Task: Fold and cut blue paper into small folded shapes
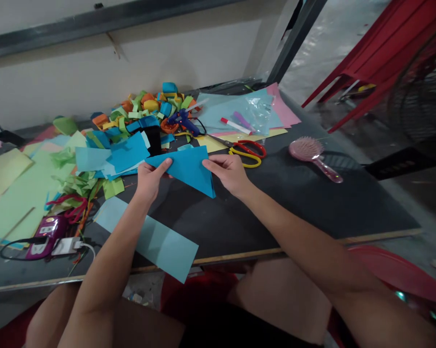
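A blue sheet of paper (190,169), folded into a triangle, is held up over the dark table between my hands. My left hand (150,179) pinches its left corner, thumb on top. At the right edge, my right hand (227,171) grips it between thumb and fingers. Below my left forearm lies a light blue paper strip (167,246), its end jutting past the table's front edge. Scissors (248,151) with red and yellow handles rest just beyond my right hand. Blue paper pieces (127,153) lie to the left of the folded sheet.
Behind my hands is a heap of coloured paper pieces (148,108) with a blue glue gun (184,121). A pink hairbrush (314,154) lies to the right. On the left are a purple power strip (47,234) and green sheets (25,193). A red chair (387,43) stands beyond the table.
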Available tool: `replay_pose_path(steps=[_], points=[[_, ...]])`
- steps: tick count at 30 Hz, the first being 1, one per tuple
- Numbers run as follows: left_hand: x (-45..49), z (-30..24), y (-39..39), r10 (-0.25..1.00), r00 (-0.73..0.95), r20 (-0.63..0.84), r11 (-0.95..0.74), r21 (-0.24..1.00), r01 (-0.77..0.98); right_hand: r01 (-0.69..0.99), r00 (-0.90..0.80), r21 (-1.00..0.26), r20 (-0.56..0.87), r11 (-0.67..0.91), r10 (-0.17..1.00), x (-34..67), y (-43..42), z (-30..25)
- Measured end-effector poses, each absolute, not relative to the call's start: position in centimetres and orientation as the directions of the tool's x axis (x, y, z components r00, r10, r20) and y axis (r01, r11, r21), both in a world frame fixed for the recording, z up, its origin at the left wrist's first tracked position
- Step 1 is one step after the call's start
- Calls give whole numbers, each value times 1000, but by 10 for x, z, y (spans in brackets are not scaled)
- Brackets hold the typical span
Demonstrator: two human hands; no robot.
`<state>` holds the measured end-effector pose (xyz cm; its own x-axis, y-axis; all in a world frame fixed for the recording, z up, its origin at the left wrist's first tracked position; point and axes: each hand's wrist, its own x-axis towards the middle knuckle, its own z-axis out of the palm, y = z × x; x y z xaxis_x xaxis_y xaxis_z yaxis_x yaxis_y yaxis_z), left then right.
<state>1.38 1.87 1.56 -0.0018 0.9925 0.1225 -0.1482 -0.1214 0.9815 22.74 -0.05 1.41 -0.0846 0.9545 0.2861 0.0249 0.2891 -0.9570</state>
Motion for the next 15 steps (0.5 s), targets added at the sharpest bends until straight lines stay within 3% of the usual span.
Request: replay_pose_path(steps=[6, 11, 15], points=[[15, 13, 16, 986, 32, 163, -157, 978, -136, 61, -79, -926, 367, 372, 927, 228, -6, 22], [15, 9, 17, 987, 40, 155, -148, 978, -144, 67, -72, -936, 341, 346, 937, 227, -6, 22], [23, 5, 10, 986, 158, 45, -25, 991, -131, 24, -73, -951, 306, 309, 949, 226, -6, 21]])
